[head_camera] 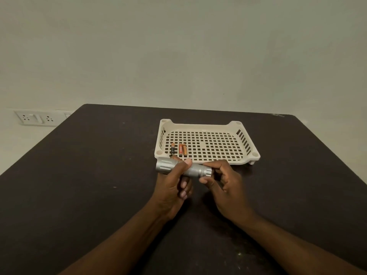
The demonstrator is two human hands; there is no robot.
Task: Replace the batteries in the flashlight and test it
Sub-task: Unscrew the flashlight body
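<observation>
The left hand point(174, 181) wraps the knurled silver metal flashlight point(183, 168), grip closed on its barrel above the dark bench point(79, 175). The right hand point(224, 181) pinches the tail cap. Three cylindrical batteries point(180, 149) lie in the perforated cream plastic tray point(206, 126).

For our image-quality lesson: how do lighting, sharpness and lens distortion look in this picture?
Head view: dim, soft light; the silver metal flashlight catches a mild sheen; the small batteries in the cream perforated plastic tray look soft, labels unreadable; wide-angle bending curves the dark table edges.
</observation>
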